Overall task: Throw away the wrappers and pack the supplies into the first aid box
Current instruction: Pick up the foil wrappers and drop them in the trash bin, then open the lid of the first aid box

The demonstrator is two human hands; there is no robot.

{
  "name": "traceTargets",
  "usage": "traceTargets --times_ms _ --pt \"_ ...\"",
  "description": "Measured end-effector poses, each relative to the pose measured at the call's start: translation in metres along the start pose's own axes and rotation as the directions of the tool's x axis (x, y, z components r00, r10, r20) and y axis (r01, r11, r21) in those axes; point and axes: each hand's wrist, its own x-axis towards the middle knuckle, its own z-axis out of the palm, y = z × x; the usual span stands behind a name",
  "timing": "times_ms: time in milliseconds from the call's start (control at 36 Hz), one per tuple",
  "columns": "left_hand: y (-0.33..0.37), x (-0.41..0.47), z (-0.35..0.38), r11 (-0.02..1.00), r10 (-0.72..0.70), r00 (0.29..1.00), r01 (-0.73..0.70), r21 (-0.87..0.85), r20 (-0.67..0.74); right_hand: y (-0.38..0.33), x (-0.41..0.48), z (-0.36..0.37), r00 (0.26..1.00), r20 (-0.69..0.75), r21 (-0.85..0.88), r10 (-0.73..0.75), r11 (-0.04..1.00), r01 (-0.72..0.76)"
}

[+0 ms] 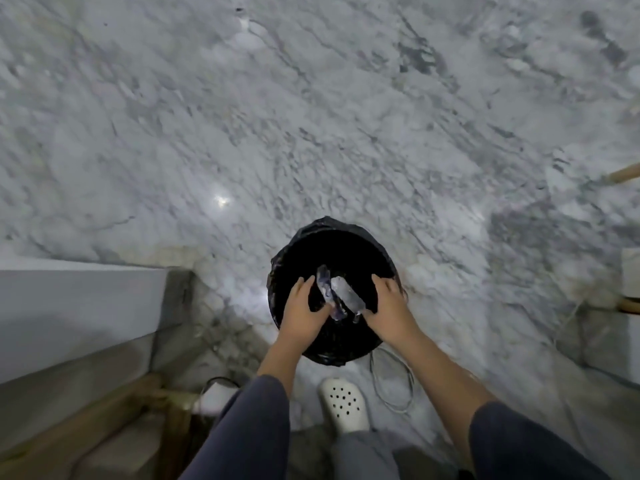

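Observation:
A round black bin (pixel 367 244) lined with a black bag stands on the marble floor right in front of me. Both my hands hover over its opening, palms down, fingers spread. My left hand (pixel 302 315) is at the bin's left side and my right hand (pixel 389 311) at its right. Between them, over the dark inside, are two wrappers: a purplish one (pixel 325 289) by my left thumb and a clear one (pixel 347 294) by my right thumb. Neither looks pinched. No first aid box or supplies are in view.
My white clog (pixel 344 407) stands just behind the bin, beside a loose grey cable (pixel 394 386) on the floor. A grey ledge (pixel 79 299) and wooden furniture legs (pixel 104 420) are at the left. More furniture edges show at the far right (pixel 628 271).

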Motion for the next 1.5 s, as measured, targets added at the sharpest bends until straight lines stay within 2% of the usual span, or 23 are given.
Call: traceTargets --times_ms 194,333,500,694,806,944,1056,1222,1333,1389,1500 --pt "0.021 -0.048 -0.029 0.938 0.056 0.993 -0.087 0.337 0.1 -0.017 -0.049 -0.035 0.997 0.045 -0.174 -0.068 0.982 0.075" --pt "0.063 -0.104 -0.074 0.892 0.12 0.988 -0.148 0.427 0.093 -0.055 -0.102 -0.068 0.99 -0.001 -0.251 -0.138 0.959 0.133" --pt "0.1 -0.193 -0.13 0.908 0.18 0.983 -0.151 0.391 -0.038 -0.11 -0.18 -0.096 0.974 -0.029 -0.29 -0.223 0.935 0.205" --pt "0.084 -0.312 -0.191 0.92 0.185 0.959 -0.092 0.381 -0.214 -0.184 -0.268 -0.099 0.942 -0.025 -0.288 -0.336 0.904 0.314" --pt "0.049 -0.384 -0.224 0.934 0.212 0.904 -0.074 0.35 -0.373 -0.228 -0.317 -0.077 0.914 0.007 -0.348 -0.405 0.856 0.382" --pt "-0.019 -0.476 -0.252 0.954 0.23 0.793 -0.07 0.29 -0.564 -0.279 -0.38 -0.028 0.859 0.083 -0.388 -0.505 0.777 0.495" --pt "-0.082 -0.537 -0.262 0.985 0.127 0.724 -0.013 0.171 -0.678 -0.306 -0.419 0.025 0.762 0.136 -0.417 -0.633 0.661 0.624" --pt "-0.182 -0.639 -0.271 0.997 0.012 0.589 0.057 0.056 -0.808 -0.349 -0.487 0.126 0.557 0.267 -0.453 -0.786 0.408 0.792" --pt "-0.252 -0.689 -0.264 0.993 -0.094 0.528 0.114 -0.039 -0.844 -0.368 -0.533 0.191 0.361 0.374 -0.381 -0.854 0.213 0.9" --pt "-0.284 -0.712 -0.255 0.987 -0.157 0.499 0.111 -0.118 -0.852 -0.374 -0.555 0.223 0.262 0.447 -0.377 -0.855 0.085 0.922" --pt "-0.344 -0.744 -0.234 0.973 -0.219 0.426 0.158 -0.167 -0.878 -0.379 -0.589 0.282 0.067 0.564 -0.318 -0.823 -0.141 0.938"
